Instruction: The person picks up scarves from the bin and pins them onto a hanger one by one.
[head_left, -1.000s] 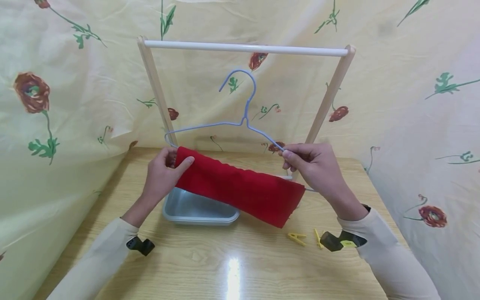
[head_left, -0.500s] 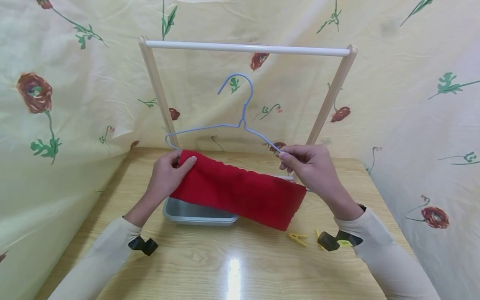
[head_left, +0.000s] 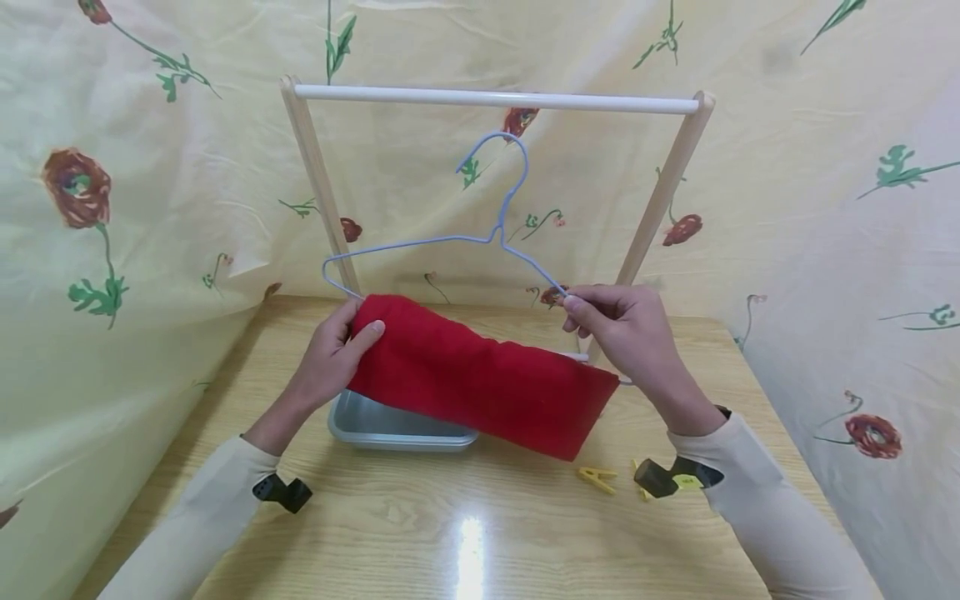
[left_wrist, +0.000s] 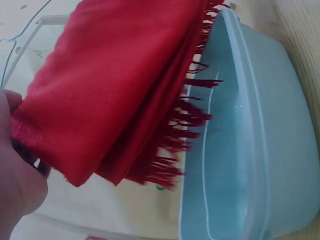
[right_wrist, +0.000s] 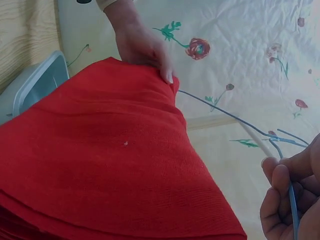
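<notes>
A red fringed scarf (head_left: 480, 375) hangs folded over the lower bar of a blue wire hanger (head_left: 427, 242). My left hand (head_left: 326, 354) grips the scarf's upper left corner, thumb on the front, fingers behind and mostly hidden. With thumb and fingertips my right hand (head_left: 626, 333) pinches the hanger's right sloping arm. The hanger's hook points up, below the white rail in the head view. In the left wrist view the layered folds and loose fringe of the scarf (left_wrist: 115, 75) show beside the basin.
A grey-blue basin (head_left: 401, 442) stands on the wooden table (head_left: 360, 525) under the scarf. Behind is a rack with a white rail (head_left: 495, 97) and wooden posts (head_left: 660, 192). Yellow clothespins (head_left: 596, 478) lie at the right. A flowered cloth (head_left: 187, 125) surrounds the table.
The hanger's hook has dipped slightly, then risen and shifted right. The scarf has moved a little right, its upper left edge now more rounded. Both hands keep their hold.
</notes>
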